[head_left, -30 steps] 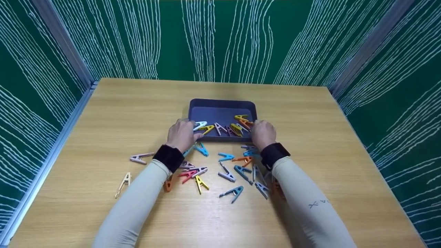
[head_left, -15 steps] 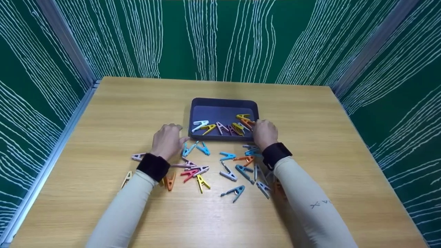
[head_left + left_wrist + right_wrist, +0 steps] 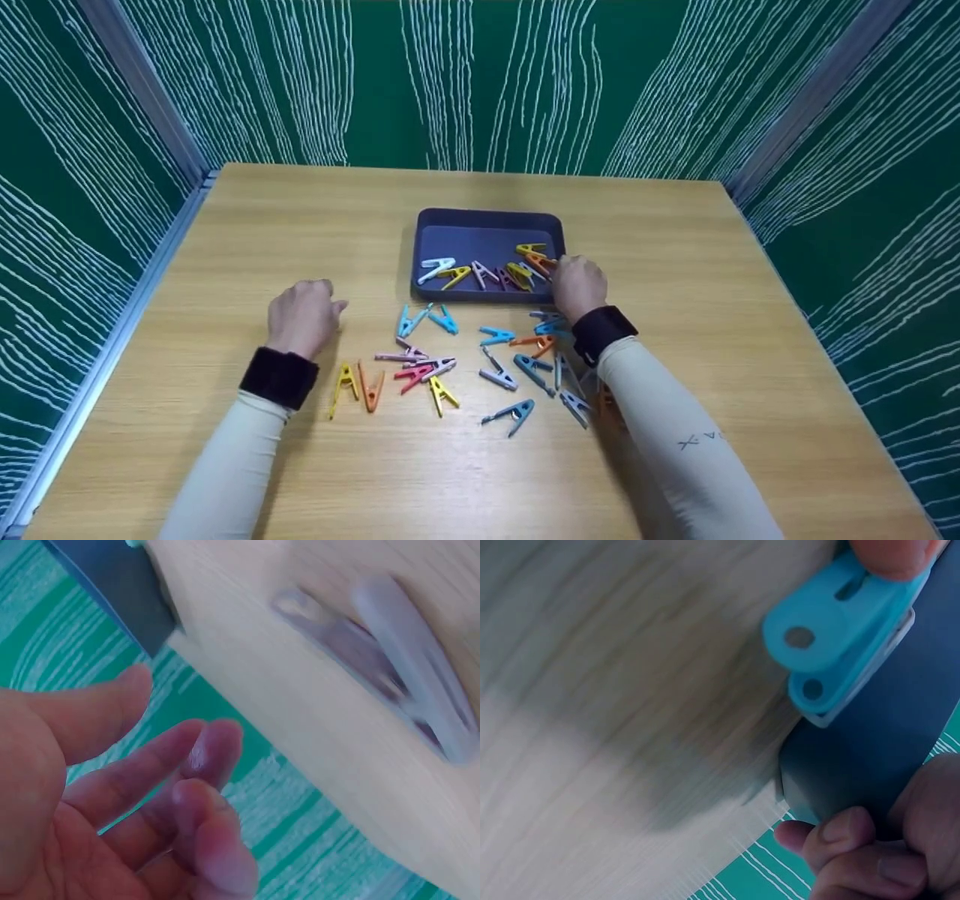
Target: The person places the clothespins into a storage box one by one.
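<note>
In the head view my right hand (image 3: 579, 289) grips the right front corner of a dark grey tray (image 3: 489, 218) holding several clothespins. Its curled fingers (image 3: 847, 840) lie against the tray wall in the right wrist view, where a light blue clothespin (image 3: 810, 645) stands close by, overlapped by a fingertip at the top. My left hand (image 3: 304, 319) is above the table, left of the tray, its fingers relaxed with nothing between them. A lilac clothespin (image 3: 409, 660) lies on the table near it in the left wrist view.
Several loose clothespins lie before the tray, among them a yellow one (image 3: 345, 384), an orange one (image 3: 371, 390), a red one (image 3: 414, 375) and a teal one (image 3: 514, 412). Green walls with white streaks (image 3: 375, 82) border the wooden table (image 3: 300, 206).
My left hand has let go of the tray's front left corner and moved left and toward me, now over where a lilac clothespin lay. The right hand keeps its place on the tray.
</note>
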The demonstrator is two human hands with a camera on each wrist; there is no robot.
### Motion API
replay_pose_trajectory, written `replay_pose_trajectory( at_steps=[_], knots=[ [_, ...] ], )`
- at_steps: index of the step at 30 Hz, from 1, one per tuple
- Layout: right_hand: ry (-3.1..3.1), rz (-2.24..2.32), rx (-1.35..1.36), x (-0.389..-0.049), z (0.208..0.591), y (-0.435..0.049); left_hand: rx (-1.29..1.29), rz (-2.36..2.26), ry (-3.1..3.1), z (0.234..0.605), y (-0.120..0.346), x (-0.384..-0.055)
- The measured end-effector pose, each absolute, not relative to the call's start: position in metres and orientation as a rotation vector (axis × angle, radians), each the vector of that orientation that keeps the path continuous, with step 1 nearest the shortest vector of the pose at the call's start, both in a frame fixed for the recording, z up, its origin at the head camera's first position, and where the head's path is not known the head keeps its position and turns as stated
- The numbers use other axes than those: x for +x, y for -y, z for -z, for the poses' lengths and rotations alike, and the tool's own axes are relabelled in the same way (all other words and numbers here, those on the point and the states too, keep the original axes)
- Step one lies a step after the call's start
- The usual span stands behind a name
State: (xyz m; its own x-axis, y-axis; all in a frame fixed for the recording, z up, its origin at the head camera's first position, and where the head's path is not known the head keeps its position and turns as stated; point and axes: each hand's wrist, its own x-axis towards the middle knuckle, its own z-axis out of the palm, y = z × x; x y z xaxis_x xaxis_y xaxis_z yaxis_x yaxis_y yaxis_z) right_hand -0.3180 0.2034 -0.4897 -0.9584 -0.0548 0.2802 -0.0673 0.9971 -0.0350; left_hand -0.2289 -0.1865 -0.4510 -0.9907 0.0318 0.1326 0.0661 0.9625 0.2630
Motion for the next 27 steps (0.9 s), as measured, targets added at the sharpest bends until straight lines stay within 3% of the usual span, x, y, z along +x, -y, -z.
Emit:
replay_pose_trajectory(
  at_steps=[10, 27],
  knots=[
    [2.864, -0.129, 0.08, -0.319, 0.486, -0.202, 0.13, 0.132, 3.18, 0.459, 0.2, -0.217],
    [2.909, -0.111, 0.067, -0.319, 0.486, -0.204, 0.026, 0.125, 3.034, 0.481, 0.185, -0.234]
  ],
)
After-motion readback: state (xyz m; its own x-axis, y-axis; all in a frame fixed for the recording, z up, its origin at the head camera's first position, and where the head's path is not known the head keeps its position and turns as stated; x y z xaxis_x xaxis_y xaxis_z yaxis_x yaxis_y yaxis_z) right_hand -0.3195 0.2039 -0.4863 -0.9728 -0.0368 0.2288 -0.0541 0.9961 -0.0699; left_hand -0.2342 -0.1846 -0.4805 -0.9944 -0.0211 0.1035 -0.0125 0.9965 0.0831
